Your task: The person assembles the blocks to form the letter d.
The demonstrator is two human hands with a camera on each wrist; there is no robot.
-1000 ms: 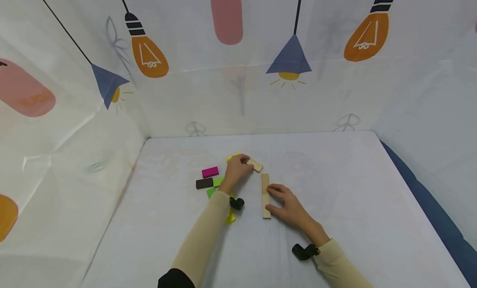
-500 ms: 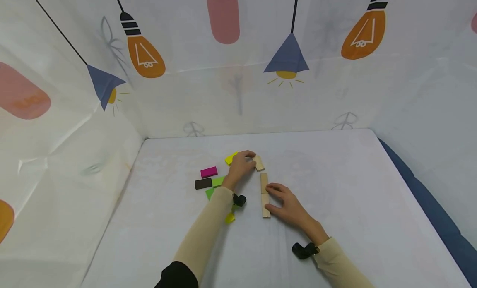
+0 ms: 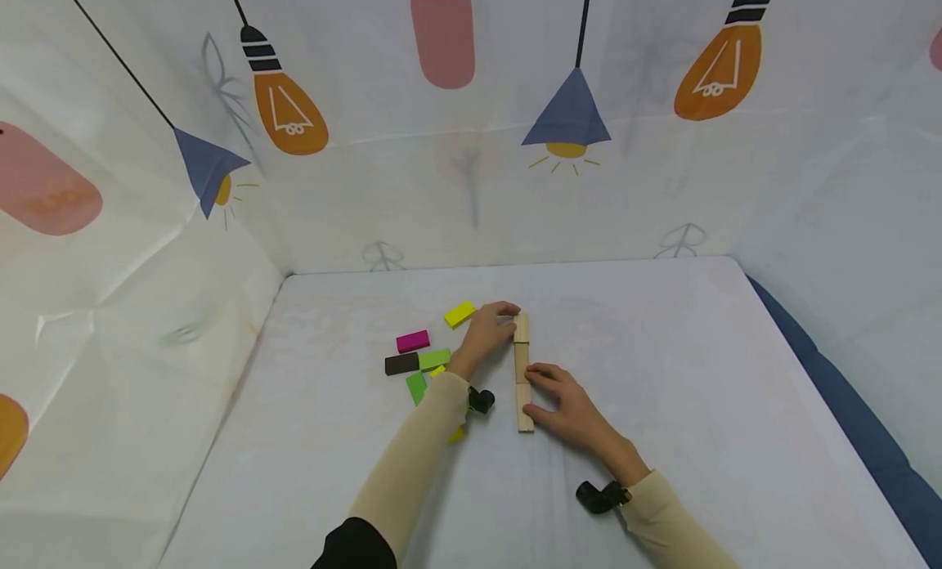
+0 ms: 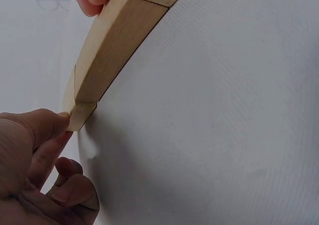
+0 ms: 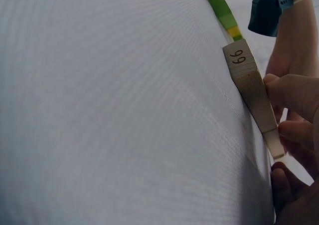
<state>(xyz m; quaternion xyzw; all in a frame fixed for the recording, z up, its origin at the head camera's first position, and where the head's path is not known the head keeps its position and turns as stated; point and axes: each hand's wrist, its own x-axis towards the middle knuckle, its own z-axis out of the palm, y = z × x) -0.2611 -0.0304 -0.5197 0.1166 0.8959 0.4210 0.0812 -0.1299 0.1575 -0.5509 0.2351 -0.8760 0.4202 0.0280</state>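
Note:
Three plain wooden blocks lie end to end in a straight row on the white table. At the far end, my left hand (image 3: 489, 332) pinches the last wooden block (image 3: 522, 328), which meets the middle block (image 3: 522, 363). In the left wrist view, the thumb (image 4: 47, 122) presses against that end block. My right hand (image 3: 574, 405) rests at the row's right side, index finger by the middle block and thumb at the near block (image 3: 525, 409). The right wrist view shows "66" or "99" burned into the near block's end (image 5: 239, 56).
Left of the row lie coloured blocks: yellow (image 3: 459, 314), magenta (image 3: 413, 341), dark brown (image 3: 401, 364) and green (image 3: 434, 360). More green and yellow blocks are partly hidden by the left forearm. A white printed sheet (image 3: 471, 201) stands behind the table.
My left hand has moved right and turned the far wooden block from a slant into line with the other two. The right hand has stayed in place.

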